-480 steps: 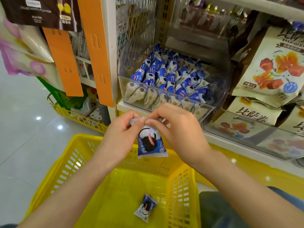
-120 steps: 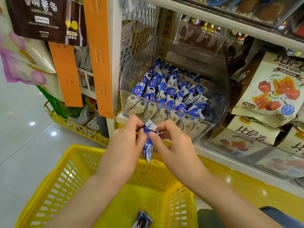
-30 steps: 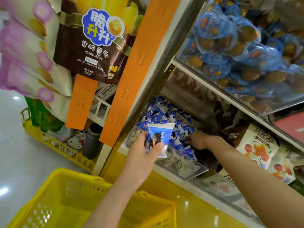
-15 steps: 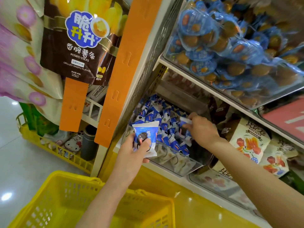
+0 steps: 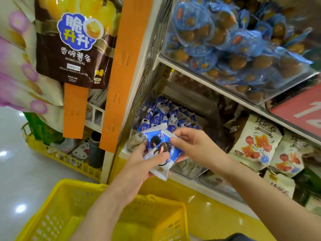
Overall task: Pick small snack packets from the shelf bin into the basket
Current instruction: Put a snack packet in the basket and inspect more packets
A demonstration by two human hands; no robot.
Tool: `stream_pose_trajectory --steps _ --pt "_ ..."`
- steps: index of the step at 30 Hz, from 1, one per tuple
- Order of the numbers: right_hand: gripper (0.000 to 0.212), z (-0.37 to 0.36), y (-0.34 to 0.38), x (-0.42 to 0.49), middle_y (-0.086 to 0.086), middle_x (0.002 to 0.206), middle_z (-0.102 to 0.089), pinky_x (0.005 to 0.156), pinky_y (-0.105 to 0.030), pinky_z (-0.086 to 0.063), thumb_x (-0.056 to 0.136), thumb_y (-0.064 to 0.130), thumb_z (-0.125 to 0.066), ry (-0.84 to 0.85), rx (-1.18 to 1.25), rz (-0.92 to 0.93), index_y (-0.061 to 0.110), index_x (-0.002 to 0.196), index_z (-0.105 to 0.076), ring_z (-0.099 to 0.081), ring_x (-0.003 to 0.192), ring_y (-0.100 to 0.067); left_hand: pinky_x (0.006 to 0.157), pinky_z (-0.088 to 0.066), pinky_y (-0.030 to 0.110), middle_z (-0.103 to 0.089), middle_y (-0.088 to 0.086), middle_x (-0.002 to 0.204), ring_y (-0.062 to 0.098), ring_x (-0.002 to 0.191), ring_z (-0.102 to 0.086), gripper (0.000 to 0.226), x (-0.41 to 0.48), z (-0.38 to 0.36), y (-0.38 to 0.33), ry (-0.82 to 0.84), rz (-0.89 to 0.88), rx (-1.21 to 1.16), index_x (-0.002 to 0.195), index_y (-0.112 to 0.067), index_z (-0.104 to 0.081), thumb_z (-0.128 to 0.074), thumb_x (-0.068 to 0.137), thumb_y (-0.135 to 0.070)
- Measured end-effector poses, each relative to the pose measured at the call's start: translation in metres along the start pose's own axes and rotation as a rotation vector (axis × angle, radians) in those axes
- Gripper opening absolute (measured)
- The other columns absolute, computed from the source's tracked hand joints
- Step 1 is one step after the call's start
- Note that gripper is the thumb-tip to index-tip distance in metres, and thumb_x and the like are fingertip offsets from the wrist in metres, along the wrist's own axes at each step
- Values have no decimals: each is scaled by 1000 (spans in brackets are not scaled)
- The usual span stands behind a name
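Shelf bin point(image 5: 135, 137) behind; L hand point(image 5: 139, 165), R hand point(image 5: 196, 145) grip pkts point(image 5: 166, 148).

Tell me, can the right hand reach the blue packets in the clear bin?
Probably yes: the clear bin is open just behind the right hand, nothing between. It pinches a packet now, so must let go first.

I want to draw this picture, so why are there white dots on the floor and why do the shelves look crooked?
Head view: the white dots are glare, probably lamps mirrored in the shiny floor. Head view: the shelf edge slants and bows from the wide-angle lens. Head view: the held snack packets look slightly soft, likely motion blur.
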State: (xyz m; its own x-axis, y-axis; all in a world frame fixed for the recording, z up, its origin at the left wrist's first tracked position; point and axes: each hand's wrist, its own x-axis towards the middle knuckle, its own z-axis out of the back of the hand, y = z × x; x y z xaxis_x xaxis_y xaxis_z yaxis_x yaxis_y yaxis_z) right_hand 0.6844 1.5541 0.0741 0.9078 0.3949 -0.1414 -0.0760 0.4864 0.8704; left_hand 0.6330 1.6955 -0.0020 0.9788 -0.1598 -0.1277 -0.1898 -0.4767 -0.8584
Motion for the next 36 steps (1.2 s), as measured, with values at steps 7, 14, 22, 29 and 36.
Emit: stream_pose_trajectory --steps 7,14,22,29,36 --pt "12 11 -3 3 5 94 -71 66 -13 -54 93 30 -51 64 -90 -163 27 99 -61 -66 75 0 95 -47 51 -71 -5 106 27 98 -66 43 -4 0 -4 63 -15 163 114 -27 -57 -72 75 -19" --pt "25 21 -4 7 -2 103 -72 76 -24 -57 90 21 -58 215 -13 -193 17 114 -64 -69 93 -16 65 -49 12 -70 -14 102 2 92 -66 37 -3 -6 -2 77 -56 195 111 -30 -55 -66 82 -10" --pt "13 57 -13 40 8 73 -58 59 -20 -48 88 31 -60 -498 -504 -69 18 89 -59 -55 67 -7 90 -51 37 -71 2 103 15 97 -67 22 1 3 -8 -109 -84 104 107 -31 -57 -61 86 -23" --pt "24 55 -51 63 -10 92 -65 74 -41 -54 90 32 -57 -453 -1040 -208 10 100 -60 -63 84 -27 87 -54 40 -66 5 111 16 98 -66 39 3 6 -11 -204 -116 68 122 -24 -51 -62 84 -23" --pt "25 55 -56 81 -6 80 -58 61 -29 -47 88 34 -60 -350 -1127 -502 9 91 -59 -59 75 -21 77 -55 29 -64 4 113 13 98 -65 38 7 8 -7 -219 -108 88 122 -24 -50 -61 86 -22"
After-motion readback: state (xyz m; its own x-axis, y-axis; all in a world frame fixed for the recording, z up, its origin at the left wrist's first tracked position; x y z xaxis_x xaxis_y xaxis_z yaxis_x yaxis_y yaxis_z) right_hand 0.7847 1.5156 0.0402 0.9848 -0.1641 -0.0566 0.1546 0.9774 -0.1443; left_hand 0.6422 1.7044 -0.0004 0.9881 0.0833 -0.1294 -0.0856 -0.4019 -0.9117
